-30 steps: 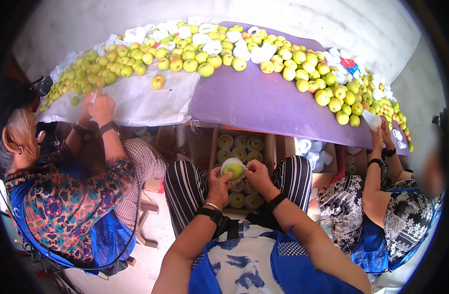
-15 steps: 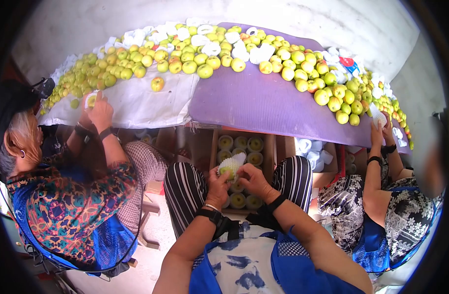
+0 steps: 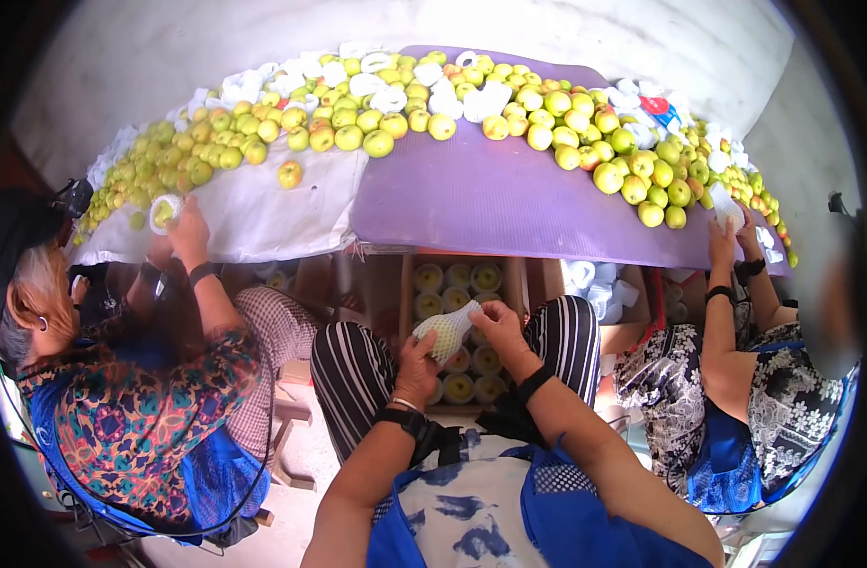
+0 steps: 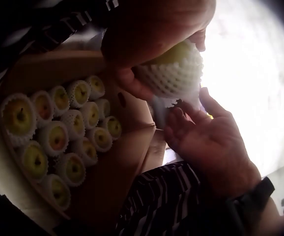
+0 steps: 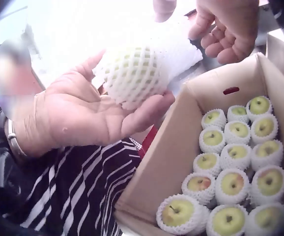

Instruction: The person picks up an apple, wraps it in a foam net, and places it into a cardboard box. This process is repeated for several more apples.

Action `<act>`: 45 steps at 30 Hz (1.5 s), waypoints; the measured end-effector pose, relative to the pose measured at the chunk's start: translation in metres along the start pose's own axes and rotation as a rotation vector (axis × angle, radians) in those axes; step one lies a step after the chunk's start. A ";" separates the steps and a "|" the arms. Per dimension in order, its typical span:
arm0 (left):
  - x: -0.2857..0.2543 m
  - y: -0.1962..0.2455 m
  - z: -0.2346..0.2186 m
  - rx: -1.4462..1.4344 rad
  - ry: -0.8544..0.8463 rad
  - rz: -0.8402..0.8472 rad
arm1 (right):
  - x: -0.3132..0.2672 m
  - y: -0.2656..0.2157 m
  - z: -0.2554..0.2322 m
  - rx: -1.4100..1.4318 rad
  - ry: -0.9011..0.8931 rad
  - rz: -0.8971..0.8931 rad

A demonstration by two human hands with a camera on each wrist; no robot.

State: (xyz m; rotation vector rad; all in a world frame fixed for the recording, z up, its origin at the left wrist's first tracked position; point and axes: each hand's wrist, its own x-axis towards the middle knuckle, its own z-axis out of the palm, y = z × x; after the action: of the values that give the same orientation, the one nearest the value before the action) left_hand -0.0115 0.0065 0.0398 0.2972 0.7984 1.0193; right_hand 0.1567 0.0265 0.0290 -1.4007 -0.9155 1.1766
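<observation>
My left hand holds a green apple in a white foam net above my lap. In the right wrist view its palm is turned up beneath the netted apple, with fingers curved round the side. The net's loose end sticks out past the fruit toward my right hand, whose fingertips pinch it. The apple is mostly covered by the mesh. Below both hands stands a cardboard box holding rows of netted apples, their stem ends facing up.
A table with a purple ridged mat and a white sheet bears heaped loose apples and foam nets. A box of nets stands right of my knees. People sit on both sides, each handling a foam net.
The foam net has gone from bunched round the apple to drawn out over it, its loose end now toward my right hand. The person at left now holds a netted apple higher.
</observation>
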 end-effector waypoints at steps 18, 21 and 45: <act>-0.002 0.001 -0.005 0.065 0.043 -0.083 | -0.006 -0.014 -0.001 -0.288 -0.253 -0.254; -0.004 0.002 -0.001 0.056 0.035 -0.069 | -0.009 -0.018 0.002 -0.241 -0.263 -0.271; -0.002 -0.011 0.006 0.197 0.024 -0.068 | -0.030 -0.035 0.017 -0.801 -0.157 -0.634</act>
State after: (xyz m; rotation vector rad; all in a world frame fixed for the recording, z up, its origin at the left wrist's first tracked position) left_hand -0.0008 0.0000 0.0386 0.4240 0.9264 0.8833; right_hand 0.1359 0.0077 0.0689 -1.4384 -1.9079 0.4317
